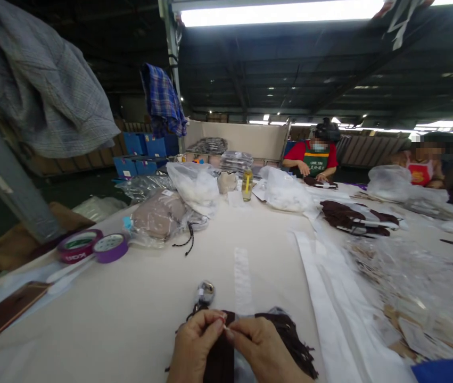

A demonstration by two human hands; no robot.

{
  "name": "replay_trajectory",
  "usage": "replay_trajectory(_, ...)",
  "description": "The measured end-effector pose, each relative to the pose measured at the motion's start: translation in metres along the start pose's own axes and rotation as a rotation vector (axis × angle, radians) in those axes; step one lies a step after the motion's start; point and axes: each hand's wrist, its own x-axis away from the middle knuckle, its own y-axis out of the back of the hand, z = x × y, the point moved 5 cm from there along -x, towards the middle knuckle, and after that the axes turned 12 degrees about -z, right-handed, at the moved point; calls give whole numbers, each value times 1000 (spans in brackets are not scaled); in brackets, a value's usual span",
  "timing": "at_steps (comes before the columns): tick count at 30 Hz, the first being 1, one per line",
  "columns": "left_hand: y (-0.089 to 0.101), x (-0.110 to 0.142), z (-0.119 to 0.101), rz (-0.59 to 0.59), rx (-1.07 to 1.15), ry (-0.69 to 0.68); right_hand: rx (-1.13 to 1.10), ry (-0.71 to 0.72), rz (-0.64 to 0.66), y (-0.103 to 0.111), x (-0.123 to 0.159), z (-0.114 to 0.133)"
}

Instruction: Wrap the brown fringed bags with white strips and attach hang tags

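At the bottom middle, my left hand [195, 344] and my right hand [264, 352] meet over a dark brown fringed piece of fabric [290, 335] on the white table [138, 308]. Both hands pinch the fabric's top edge, where a narrow clear plastic strip [243, 276] runs away from me. A small shiny metal ball [206, 292] on a dark cord lies just beyond my left fingers.
Two tape rolls [92, 247] and a phone [5, 314] lie left. Bags of goods [178, 205], a bottle [246, 185], stacked clear sleeves [402, 287] and brown fabric piles [349, 217] cover the far and right side. Two other people sit across.
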Motion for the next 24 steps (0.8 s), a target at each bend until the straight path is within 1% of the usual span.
replay_trajectory(2,10,-15,-3,1,-60,-21,227,37,-50,8,-11,6)
replay_trajectory(4,22,-28,-9,-43,-166,-97,366,71,-83,14,-21,11)
replay_trajectory(6,29,-35,-18,-78,-255,-201,395,86,-70,15,-29,14)
replay_trajectory(7,29,-36,-22,-59,-280,-274,378,87,-54,14,-32,13)
replay_trajectory(8,26,-34,-28,-13,-292,-362,352,87,-40,12,-33,13)
replay_trajectory(10,15,-26,-35,125,-302,-529,295,85,-12,8,-35,10)
replay_trajectory(11,10,-23,-36,193,-306,-580,267,84,3,5,-35,9)
replay_trajectory(12,5,-21,-35,241,-312,-594,240,80,17,3,-34,7)
replay_trajectory(14,0,-23,-28,278,-317,-533,197,64,38,0,-33,5)
replay_trajectory(16,-1,-29,-20,263,-292,-436,158,49,55,-1,-32,4)
replay_trajectory(20,0,-35,-9,186,-255,-274,133,36,67,-2,-32,2)
replay_trajectory(24,2,-34,-4,89,-272,-190,159,18,43,-5,-32,-2)
